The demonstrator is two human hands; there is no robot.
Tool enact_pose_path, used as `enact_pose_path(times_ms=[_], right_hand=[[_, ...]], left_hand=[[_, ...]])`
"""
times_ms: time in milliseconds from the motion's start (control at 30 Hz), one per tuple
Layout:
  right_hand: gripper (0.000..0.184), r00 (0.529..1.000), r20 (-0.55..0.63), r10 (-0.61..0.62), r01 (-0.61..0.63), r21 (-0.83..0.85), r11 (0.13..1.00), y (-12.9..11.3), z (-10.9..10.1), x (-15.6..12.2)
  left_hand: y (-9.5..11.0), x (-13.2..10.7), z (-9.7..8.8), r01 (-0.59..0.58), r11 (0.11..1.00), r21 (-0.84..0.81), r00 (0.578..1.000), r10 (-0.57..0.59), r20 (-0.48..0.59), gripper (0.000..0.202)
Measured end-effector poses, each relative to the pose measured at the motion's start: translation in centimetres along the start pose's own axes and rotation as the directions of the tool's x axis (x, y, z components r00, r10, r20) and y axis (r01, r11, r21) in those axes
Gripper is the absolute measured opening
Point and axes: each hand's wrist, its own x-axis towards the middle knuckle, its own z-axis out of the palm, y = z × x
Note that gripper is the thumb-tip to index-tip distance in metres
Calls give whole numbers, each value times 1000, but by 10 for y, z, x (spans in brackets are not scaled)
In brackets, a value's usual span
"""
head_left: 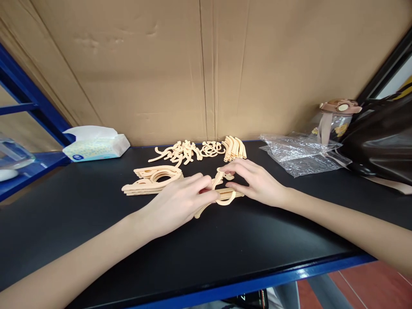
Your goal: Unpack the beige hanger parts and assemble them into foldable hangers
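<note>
Just in front of me on the black table is a partly joined beige plastic hanger (227, 194), with several curved pieces crossing each other. My left hand (189, 195) is closed on its left side, fingertips pressed together; they hide part of it. My right hand (254, 182) curls over the upper right of the same hanger, thumb and forefinger closing on a piece there. To the left, close by my left hand, lies a stack of beige hanger arms (144, 186). Behind my hands are a heap of small beige hooks (185, 151) and a bundle of curved beige arms (234, 148).
A tissue pack (96, 146) sits at the back left by a blue frame (41, 116). Crumpled clear plastic bags (296, 154), a strapped drinking bottle (337, 120) and a dark brown bag (380, 141) take up the right. Cardboard (144, 64) stands behind the table.
</note>
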Motion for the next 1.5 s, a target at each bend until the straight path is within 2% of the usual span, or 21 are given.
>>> enact_pose_path(times_ms=[67,233,433,567,733,1000,1133,1300,1400,1500], right_hand=[[32,1000,-4,-5,5,-12,1000,-2,0,0],[23,998,15,-67,68,-57,996,1,-1,0],[25,999,35,-22,23,-45,999,3,0,1],[34,995,90,-38,41,-41,998,-1,0,1],[23,987,146,-69,73,-25,997,-3,-2,2],[11,990,129,-56,55,9,998,-5,-2,5],[12,991,129,-42,43,-2,999,-5,-3,2],[26,988,144,-63,64,-4,998,-5,-3,2],[20,987,147,-70,72,-11,997,-5,-3,3],[19,992,103,-67,70,-22,997,-2,-3,2]], left_hand=[[0,0,0,-13,1000,6,1000,13,6,23],[1,0,-1,-37,999,29,999,37,16,24],[-2,-2,-3,-15,996,86,1000,13,25,24],[-1,-1,-5,-45,995,90,999,46,-15,25],[1,-2,-6,-71,990,118,995,78,-61,24],[1,-1,-5,-70,986,148,994,81,-68,27],[1,-1,-6,-51,984,172,989,73,-127,29],[4,-1,-8,-61,978,201,974,102,-202,26],[5,-1,-8,-66,974,215,976,108,-188,21],[4,-1,-7,-63,974,218,984,97,-148,23]])
